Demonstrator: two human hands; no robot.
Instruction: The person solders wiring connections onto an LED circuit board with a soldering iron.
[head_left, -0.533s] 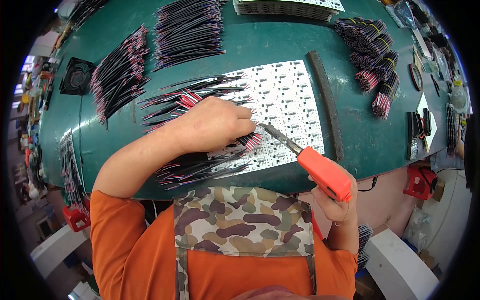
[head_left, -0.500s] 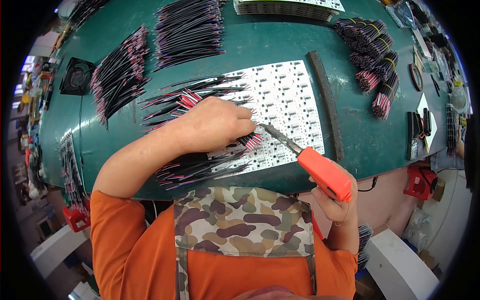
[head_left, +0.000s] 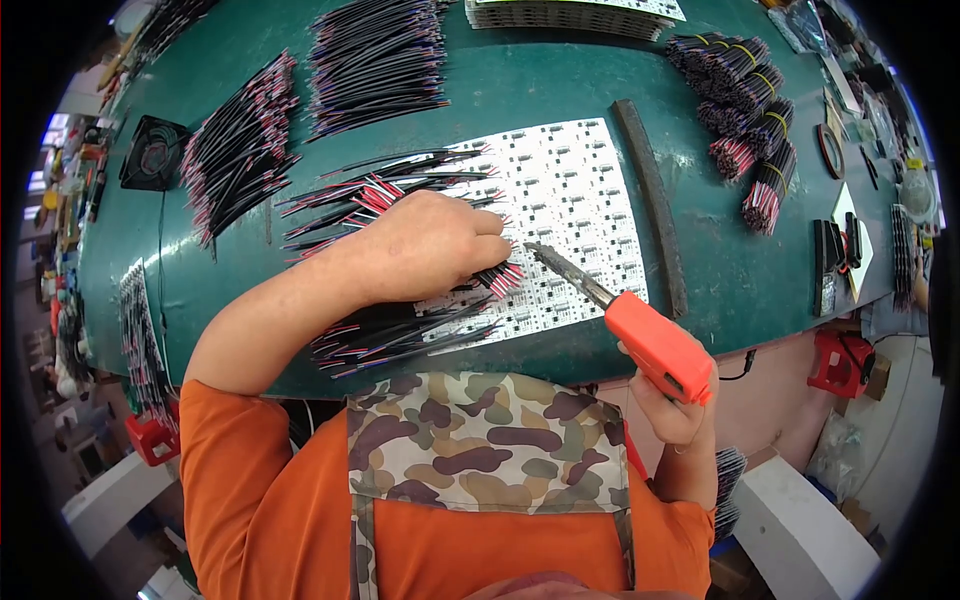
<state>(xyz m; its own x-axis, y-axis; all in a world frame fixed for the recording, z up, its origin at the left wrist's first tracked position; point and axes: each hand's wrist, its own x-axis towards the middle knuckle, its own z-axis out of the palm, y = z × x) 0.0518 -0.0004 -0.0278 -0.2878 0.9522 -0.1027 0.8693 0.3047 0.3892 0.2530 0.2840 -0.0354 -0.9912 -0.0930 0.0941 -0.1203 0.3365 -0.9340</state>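
My left hand (head_left: 440, 245) is closed over a bundle of black wires with red and white ends (head_left: 503, 280), which stick out below its fingers. It rests above a white panel of small circuit boards (head_left: 590, 200). My right hand (head_left: 672, 412) is wrapped around the red handle of a soldering gun (head_left: 657, 345). The dark tip points at the panel, a little to the right of my left fingertips and apart from them. Loose black wires (head_left: 400, 340) lie along the panel's left part, their ends on the boards. What the left fingertips pinch is mostly hidden.
A dark bar (head_left: 650, 205) lies along the panel's right side. Beyond are wire piles (head_left: 375, 70), tied wire bundles (head_left: 740, 100) and a stack of panels (head_left: 575, 18). A small black fan (head_left: 153, 152) stands at the left; a black tape roll (head_left: 831, 150) lies at the right.
The soldering gun has moved slightly right in my right hand, its tip drawing away from the left fingertips. My left hand has hardly moved.
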